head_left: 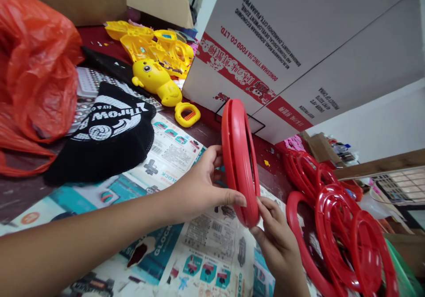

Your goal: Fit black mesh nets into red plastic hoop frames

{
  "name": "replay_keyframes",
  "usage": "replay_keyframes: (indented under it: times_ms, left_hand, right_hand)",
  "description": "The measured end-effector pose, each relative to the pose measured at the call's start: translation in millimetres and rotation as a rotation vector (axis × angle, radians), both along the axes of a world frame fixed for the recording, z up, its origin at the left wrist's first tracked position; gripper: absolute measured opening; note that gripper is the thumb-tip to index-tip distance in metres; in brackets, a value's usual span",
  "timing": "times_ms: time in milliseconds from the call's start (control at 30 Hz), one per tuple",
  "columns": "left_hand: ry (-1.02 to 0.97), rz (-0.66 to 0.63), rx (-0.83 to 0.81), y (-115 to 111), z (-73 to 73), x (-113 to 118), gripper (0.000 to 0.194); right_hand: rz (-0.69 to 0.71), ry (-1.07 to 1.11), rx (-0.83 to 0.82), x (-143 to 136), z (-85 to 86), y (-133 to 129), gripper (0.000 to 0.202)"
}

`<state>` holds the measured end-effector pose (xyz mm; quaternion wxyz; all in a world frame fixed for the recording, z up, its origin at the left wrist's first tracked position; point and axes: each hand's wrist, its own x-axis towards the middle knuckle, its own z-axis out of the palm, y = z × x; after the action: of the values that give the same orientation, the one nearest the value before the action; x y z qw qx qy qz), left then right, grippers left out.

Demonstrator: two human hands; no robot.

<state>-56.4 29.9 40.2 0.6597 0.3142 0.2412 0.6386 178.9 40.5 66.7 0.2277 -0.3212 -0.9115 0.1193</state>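
Tilted on edge above the printed sheets, a red plastic ring [235, 155] is held between my two hands. A narrow gap runs along its rim. My left hand [206, 186] grips the ring's near left side, thumb across the front and fingers behind. At the lower right edge, my right hand [277, 235] pinches the same ring between thumb and fingers. Beneath them lie printed cardboard sheets [199, 252] with teal and white panels. To the right, several red plastic rings [335, 230] are heaped together.
A large white carton [265, 36] stands behind the ring. Left of it are a yellow toy figure [154, 78], a yellow handle piece [187, 114] and yellow shells [146, 40]. Further left lie black printed fabric [116, 133] and an orange-red plastic bag [36, 62].
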Motion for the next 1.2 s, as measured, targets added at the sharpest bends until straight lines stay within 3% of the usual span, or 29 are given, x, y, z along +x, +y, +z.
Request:
replay_keyframes:
  times_ms: [167, 433, 767, 1200]
  left_hand:
    - [-0.014, -0.062, 0.094, 0.7, -6.8, 0.3, 0.068]
    - [-0.017, -0.092, 0.083, 0.5, -3.7, -0.6, 0.066]
    - [0.016, -0.119, 0.116, -0.4, -6.0, 2.1, 0.066]
    - [0.138, -0.026, 0.165, -0.2, -11.3, 3.2, 0.068]
  right_hand:
    - [0.036, -0.037, 0.012, 1.7, 0.4, 0.0, 0.061]
    - [0.034, -0.126, 0.125, 0.6, 4.4, -1.3, 0.062]
    - [0.111, -0.172, 0.147, 7.1, 12.4, 3.5, 0.063]
    - [0.137, -0.207, 0.182, 8.5, 13.8, 6.9, 0.063]
